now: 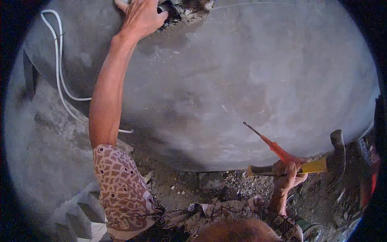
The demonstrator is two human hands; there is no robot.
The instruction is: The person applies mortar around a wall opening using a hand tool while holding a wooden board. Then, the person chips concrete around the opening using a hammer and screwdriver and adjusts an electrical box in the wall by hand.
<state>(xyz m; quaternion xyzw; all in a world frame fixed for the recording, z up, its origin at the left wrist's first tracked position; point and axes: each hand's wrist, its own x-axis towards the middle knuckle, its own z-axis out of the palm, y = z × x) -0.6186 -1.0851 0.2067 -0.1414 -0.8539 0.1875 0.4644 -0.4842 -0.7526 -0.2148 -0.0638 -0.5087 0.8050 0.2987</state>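
Note:
At the top edge, my left hand (143, 17) lies against the grey wall (242, 68), its thumb and an outer finger spread apart. The other fingertips run out of view. Its thumb is at a black box (171, 11) set in a rough, broken hole (195, 14). Lower right, my right hand (287, 175) is closed around a claw hammer (316, 166) with a yellow and black handle, its head pointing right. The same hand grips a screwdriver (278, 150) with an orange-red handle, its metal tip pointing up and left.
A looped white cable (60, 60) hangs at the left, passing behind my left forearm; a short white end (127, 131) shows beyond it. Gravel and rubble (242, 183) lie along the wall's base. Stepped grey and white shapes (82, 215) stand lower left. Something red (367, 183) is at the far right.

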